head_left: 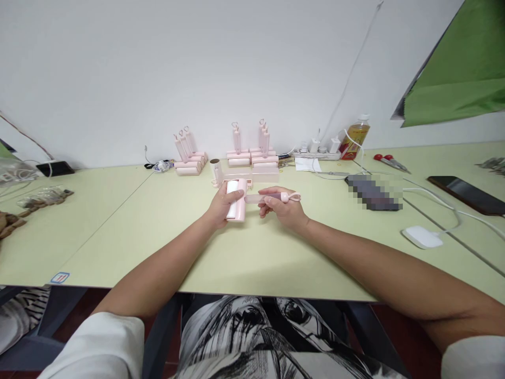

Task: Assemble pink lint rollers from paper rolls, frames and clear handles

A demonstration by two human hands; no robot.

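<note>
A pink lint roller with a white sheet roll lies across my hands above the table. My left hand is closed round its roller head, thumb on top. The fingers of my right hand grip the see-through handle, whose pink end carries a looped strap. Just behind stands a cardboard-cored roll, with a small pink handle piece beside it. More pink lint rollers stand by the wall, handles up: a left group and a middle group. A clear pink cover lies in front of them.
To the right are a power strip with chargers, a drink bottle, red-tipped tools, a pixelated dark object, a phone and a white charger. Bagged parts lie at the far left.
</note>
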